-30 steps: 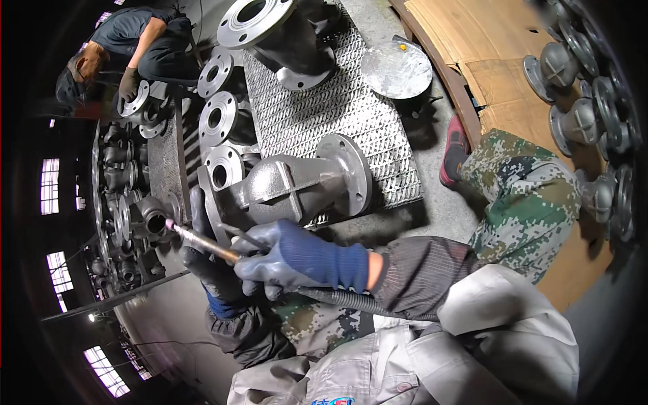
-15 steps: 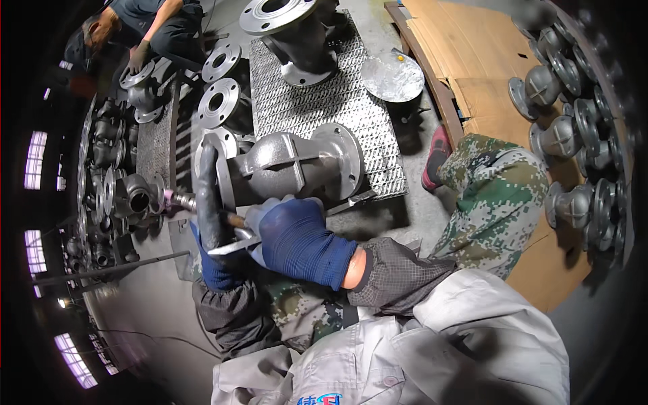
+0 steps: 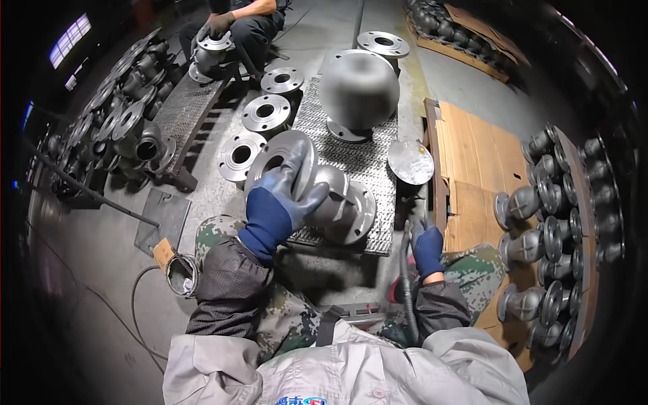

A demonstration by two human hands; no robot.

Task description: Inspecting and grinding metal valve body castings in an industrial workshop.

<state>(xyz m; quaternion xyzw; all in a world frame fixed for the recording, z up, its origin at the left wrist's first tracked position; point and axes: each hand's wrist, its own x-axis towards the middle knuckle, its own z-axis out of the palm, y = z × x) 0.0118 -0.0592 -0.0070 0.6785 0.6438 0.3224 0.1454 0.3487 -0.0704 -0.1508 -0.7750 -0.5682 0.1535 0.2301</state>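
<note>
A grey cast valve body (image 3: 331,202) with round flanges lies on the near end of a patterned metal bench (image 3: 378,236). My left hand (image 3: 280,199), in a blue glove with a grey coated palm, grips its raised left flange (image 3: 305,148). The fingers lie over the flange face and the thumb reaches onto the body. Off to the right, away from the valve, my gloved right hand (image 3: 428,250) is closed beside a grey ribbed hose (image 3: 408,290). What its fingers hold is hidden.
Another flanged body (image 3: 349,133), partly blurred, stands farther along the bench. Loose-looking flange faces (image 3: 241,155) line its left side. A round plate (image 3: 410,162) is to the right. Valve bodies (image 3: 523,250) rest on cardboard (image 3: 482,162). A co-worker's gloved hand (image 3: 220,25) touches another body.
My right hand has left the valve's left end, where it held a slim tool, and moved right. My left hand now grips the flange. The view has swung.
</note>
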